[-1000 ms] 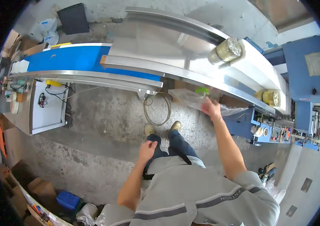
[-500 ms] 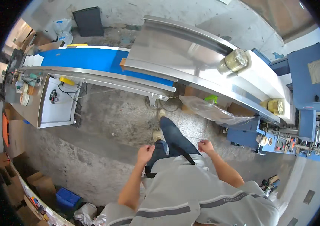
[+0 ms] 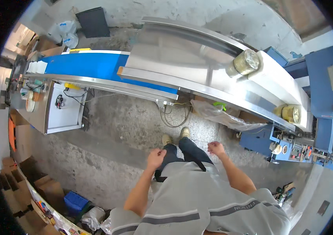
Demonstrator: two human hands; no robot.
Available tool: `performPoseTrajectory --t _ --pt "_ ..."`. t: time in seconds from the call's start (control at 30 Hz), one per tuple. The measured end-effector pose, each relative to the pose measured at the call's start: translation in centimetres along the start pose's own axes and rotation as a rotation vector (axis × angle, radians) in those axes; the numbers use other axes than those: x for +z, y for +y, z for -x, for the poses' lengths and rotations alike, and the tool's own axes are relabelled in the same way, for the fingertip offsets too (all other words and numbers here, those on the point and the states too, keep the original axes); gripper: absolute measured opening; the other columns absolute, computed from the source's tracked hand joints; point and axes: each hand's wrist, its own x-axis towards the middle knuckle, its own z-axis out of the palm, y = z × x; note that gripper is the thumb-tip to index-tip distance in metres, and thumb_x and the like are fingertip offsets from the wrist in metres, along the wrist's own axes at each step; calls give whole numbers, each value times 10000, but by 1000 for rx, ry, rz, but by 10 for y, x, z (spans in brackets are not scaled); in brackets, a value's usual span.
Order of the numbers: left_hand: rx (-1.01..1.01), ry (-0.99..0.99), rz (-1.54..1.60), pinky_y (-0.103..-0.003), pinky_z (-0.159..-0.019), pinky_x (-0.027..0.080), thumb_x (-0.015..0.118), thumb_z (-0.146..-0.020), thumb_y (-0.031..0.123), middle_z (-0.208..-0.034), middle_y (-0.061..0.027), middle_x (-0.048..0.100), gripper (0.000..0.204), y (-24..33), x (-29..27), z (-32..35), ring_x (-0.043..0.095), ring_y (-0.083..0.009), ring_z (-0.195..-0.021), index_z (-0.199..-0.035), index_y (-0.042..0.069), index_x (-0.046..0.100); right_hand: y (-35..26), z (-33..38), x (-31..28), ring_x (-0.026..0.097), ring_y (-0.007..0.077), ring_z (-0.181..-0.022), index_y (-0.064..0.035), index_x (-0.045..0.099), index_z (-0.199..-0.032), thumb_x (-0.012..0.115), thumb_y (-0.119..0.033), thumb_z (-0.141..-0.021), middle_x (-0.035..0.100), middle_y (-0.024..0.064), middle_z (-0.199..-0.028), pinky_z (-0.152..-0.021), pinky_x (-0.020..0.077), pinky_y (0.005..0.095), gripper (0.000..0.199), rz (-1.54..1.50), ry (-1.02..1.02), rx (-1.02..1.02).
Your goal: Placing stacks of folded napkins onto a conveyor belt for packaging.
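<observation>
Beside my left thigh hangs my left hand (image 3: 157, 158), its fingers curled in and nothing visible in them. My right hand (image 3: 215, 149) is on the other side of my legs, loosely bent with fingers slightly apart, and appears to hold nothing. Neither hand touches a machine or a bench. Ahead of my shoes runs a conveyor with a blue belt (image 3: 88, 64). A broad stainless-steel table (image 3: 166, 55) overlaps the belt's right end.
Two yellowish wrapped rolls (image 3: 246, 62) rest along the steel table's right end, near blue machinery (image 3: 323, 78). Clear plastic sheeting (image 3: 217, 115) lies under it. Cables (image 3: 173, 122) loop onto the floor. A metal workbench (image 3: 33, 105) stands left; a blue crate (image 3: 75, 203) and cartons (image 3: 49, 190) lie lower left.
Both my feet now show side by side, where one leg was stretched forward before. The view has shifted slightly, and my hands still hang at my sides.
</observation>
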Motion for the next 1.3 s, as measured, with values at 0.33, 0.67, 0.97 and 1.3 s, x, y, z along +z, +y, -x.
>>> performPoseTrajectory --t 0.33,0.67,0.97,1.3 --pt "19 -54 -30 -388 -697 492 624 -883 453 -830 -179 682 459 72 20 -8 650 -289 -761 -921 -1 678 23 -13 -57 671 159 -640 5 667 -932 644 -210 -895 671 79 -777 -540 559 288 219 -20 163 -20" --pt "-43 160 191 -428 -662 504 638 -876 365 -751 -194 666 367 -36 39 -12 662 -356 -733 -824 3 676 -8 -52 61 667 150 -642 -26 695 -986 660 -310 -858 697 92 -777 -604 537 313 314 636 -167 -184" --pt "-501 329 582 -362 -637 496 649 -889 361 -719 -136 671 348 -215 169 -57 651 -254 -679 -904 18 698 50 -340 322 635 412 -842 -70 685 -913 600 -407 -856 686 171 -913 -747 508 485 352 1362 -632 -715" --pt "-563 200 796 -310 -510 432 656 -917 295 -589 -67 602 250 -291 266 -145 557 -145 -508 -908 46 680 88 -595 412 609 430 -1045 -74 451 -1348 630 -301 -863 638 265 -1092 -852 497 538 564 1617 -117 -665"
